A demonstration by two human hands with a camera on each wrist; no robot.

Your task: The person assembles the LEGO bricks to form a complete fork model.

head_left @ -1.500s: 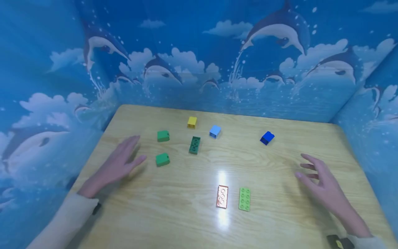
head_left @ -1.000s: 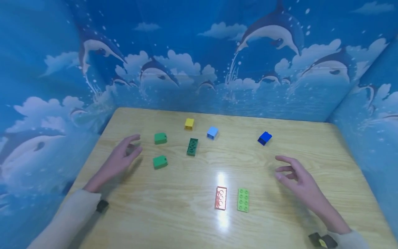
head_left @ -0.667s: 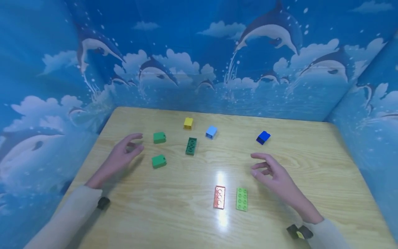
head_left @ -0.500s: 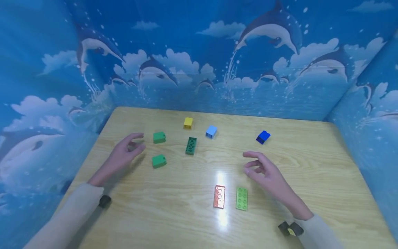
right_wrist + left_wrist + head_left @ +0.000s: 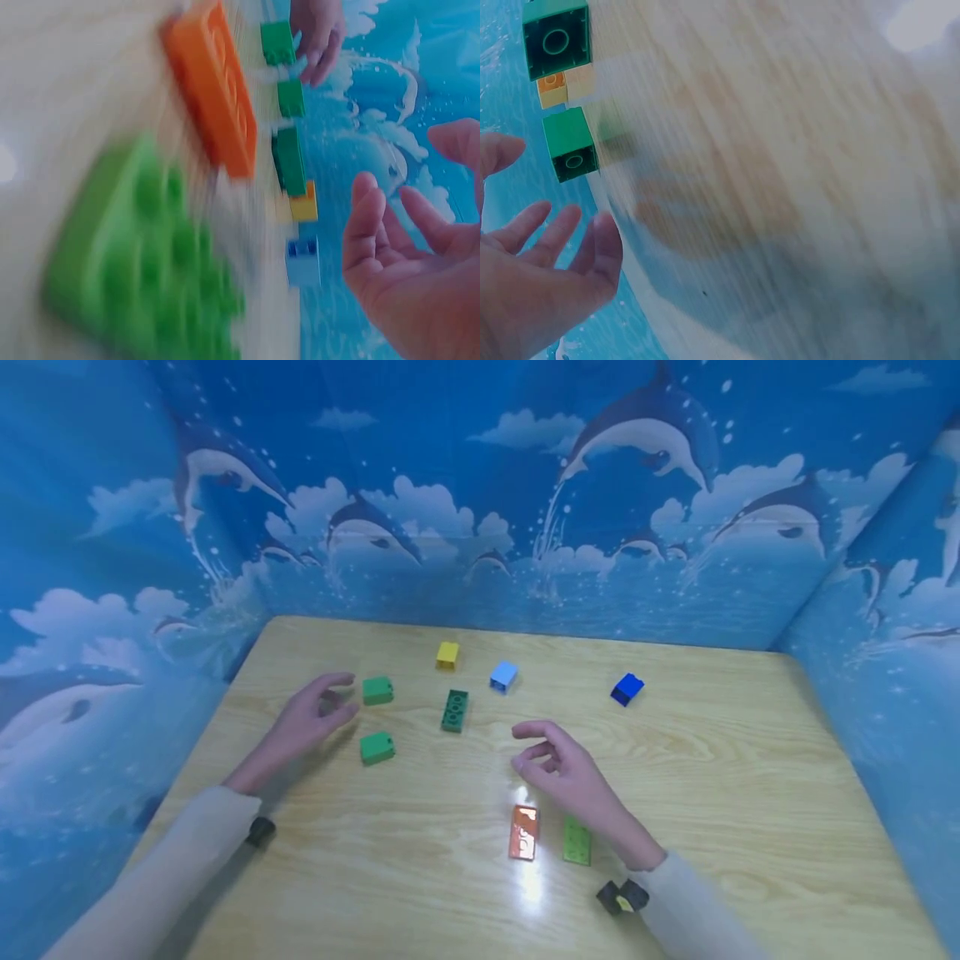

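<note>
Beside two green bricks [image 5: 377,691], my left hand [image 5: 307,718] hovers with thumb and fingers apart and nothing between them. The nearer green brick [image 5: 377,748] lies just right of its thumb. My right hand [image 5: 566,772] is over the middle of the table, fingers loosely bent and holding nothing. Its wrist partly covers a light green brick [image 5: 577,843]; left of that lies an orange brick [image 5: 523,833] with glare on it. Beyond the right hand are a dark green brick [image 5: 454,711] with its hollow side up and a light blue brick [image 5: 503,677].
A yellow brick [image 5: 447,655] lies near the table's back edge, and a dark blue brick [image 5: 627,689] lies at the back right. Blue dolphin-print sheets [image 5: 450,585] enclose the wooden table [image 5: 750,760] at the back and both sides.
My right hand has swept left from the table's right side to its middle. My left hand has shifted slightly right, closer to the green bricks. The bricks lie where they were; the view turned slightly.
</note>
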